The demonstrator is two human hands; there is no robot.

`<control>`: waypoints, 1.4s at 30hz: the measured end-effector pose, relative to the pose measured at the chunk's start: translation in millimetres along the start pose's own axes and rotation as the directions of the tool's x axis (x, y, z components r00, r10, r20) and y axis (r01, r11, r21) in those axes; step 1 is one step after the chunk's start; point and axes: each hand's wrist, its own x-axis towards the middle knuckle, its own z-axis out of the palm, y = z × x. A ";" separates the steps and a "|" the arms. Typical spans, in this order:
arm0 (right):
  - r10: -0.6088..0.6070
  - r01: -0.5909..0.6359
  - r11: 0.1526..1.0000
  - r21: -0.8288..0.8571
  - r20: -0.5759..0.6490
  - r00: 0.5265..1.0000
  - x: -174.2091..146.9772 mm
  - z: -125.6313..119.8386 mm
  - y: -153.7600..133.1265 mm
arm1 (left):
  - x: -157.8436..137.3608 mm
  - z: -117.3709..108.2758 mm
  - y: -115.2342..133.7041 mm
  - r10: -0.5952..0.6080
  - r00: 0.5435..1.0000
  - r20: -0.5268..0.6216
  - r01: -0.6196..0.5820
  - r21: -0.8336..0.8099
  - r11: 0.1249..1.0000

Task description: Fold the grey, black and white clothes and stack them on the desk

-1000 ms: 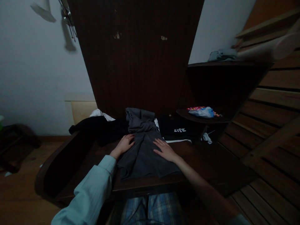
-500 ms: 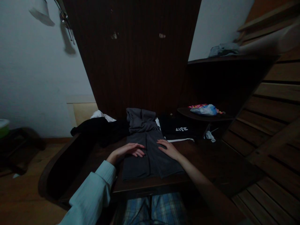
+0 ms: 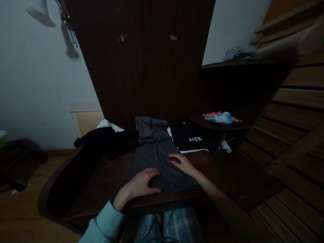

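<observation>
A pair of dark grey trousers (image 3: 164, 150) lies lengthwise on the dark wooden desk, its far end bunched up and its two legs side by side toward me. My left hand (image 3: 141, 184) is over the near end of the left leg, fingers bent and thumb apart, with nothing seen in its grasp. On the right leg my right hand (image 3: 183, 164) rests open, fingers spread on the cloth. Part of the left leg's hem is hidden behind my left hand.
Black clothing (image 3: 97, 136) and a white cloth (image 3: 108, 125) lie at the back left. To the right is a folded black garment (image 3: 184, 136) with white lettering. A small shelf (image 3: 199, 121) holds a plastic bag (image 3: 220, 118). The desk's curved side (image 3: 48, 189) rises at the left.
My left hand has moved down toward the near hem of the trousers, its thumb now apart from the fingers. My right hand stays nearly in place.
</observation>
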 end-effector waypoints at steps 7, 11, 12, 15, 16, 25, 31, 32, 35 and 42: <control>-0.009 0.042 0.977 -0.209 0.159 0.987 -29.4 -2.2 -31.3 | -30.8 34.0 12.8 -0.051 0.985 -0.167 0.070 0.110 0.991; -0.070 0.105 0.985 -0.138 0.241 0.968 -36.2 -4.4 -55.7 | -28.8 28.0 16.0 -0.108 0.958 -0.265 0.116 0.012 0.993; -0.094 0.126 0.987 -0.102 0.275 0.957 -37.4 -3.2 -61.1 | -27.0 26.1 18.9 -0.134 0.947 -0.293 0.140 -0.001 0.990; -0.116 0.133 0.991 -0.033 0.323 0.939 -40.5 2.6 -70.6 | -20.3 25.4 29.4 -0.168 0.897 -0.410 0.185 0.002 0.983; -0.111 0.125 0.992 -0.023 0.321 0.941 -41.3 4.2 -71.4 | -18.3 27.6 32.4 -0.152 0.885 -0.440 0.181 0.024 0.983; -0.077 0.057 0.996 0.063 0.375 0.924 -52.3 -12.9 -65.3 | -21.5 66.3 26.1 0.023 0.919 -0.394 0.104 0.298 0.949; -0.171 0.191 0.981 -0.014 0.390 0.905 -72.5 -8.7 -60.5 | -23.7 70.4 21.0 0.051 0.935 -0.352 0.084 0.359 0.930; -0.176 0.199 0.980 -0.020 0.381 0.908 -74.6 -6.4 -60.0 | -23.6 70.3 21.0 0.049 0.936 -0.347 0.086 0.362 0.928; -0.176 0.194 0.981 -0.023 0.335 0.926 -75.6 -2.3 -59.9 | -24.1 69.8 21.5 0.043 0.942 -0.332 0.086 0.363 0.928; 0.170 -0.183 0.983 -0.014 -0.306 0.937 -56.0 -20.9 -76.7 | -29.5 72.9 22.0 0.062 0.941 -0.333 0.072 0.375 0.924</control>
